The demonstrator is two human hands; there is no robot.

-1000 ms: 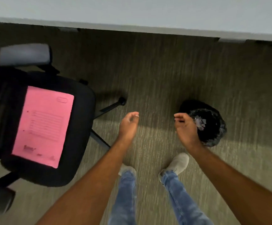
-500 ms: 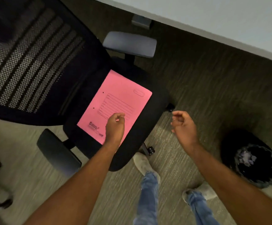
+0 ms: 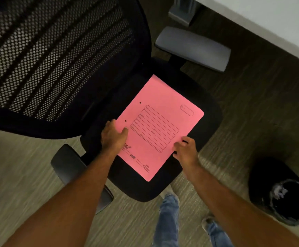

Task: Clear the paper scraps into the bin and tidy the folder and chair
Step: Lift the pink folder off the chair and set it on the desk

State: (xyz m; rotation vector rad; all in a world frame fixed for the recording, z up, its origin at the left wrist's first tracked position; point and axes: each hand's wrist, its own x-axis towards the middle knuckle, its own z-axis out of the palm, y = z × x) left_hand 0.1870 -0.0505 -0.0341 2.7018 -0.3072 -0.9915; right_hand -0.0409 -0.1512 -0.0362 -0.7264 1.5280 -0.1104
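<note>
One folder [image 3: 160, 122] lies gripped between left hand [image 3: 113, 138] and right hand [image 3: 186, 151].

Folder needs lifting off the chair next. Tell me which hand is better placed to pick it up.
Left, probably. The left hand has its thumb on top of the folder by the punched edge. The right hand only meets the opposite edge with curled fingertips.

Left hand [image 3: 114, 138] and right hand [image 3: 186, 150] hold folder [image 3: 159, 122] (on chair [image 3: 145, 189]).

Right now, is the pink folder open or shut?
Shut: the pink folder lies flat on the chair seat, printed front cover up, no inner pages showing.
</note>
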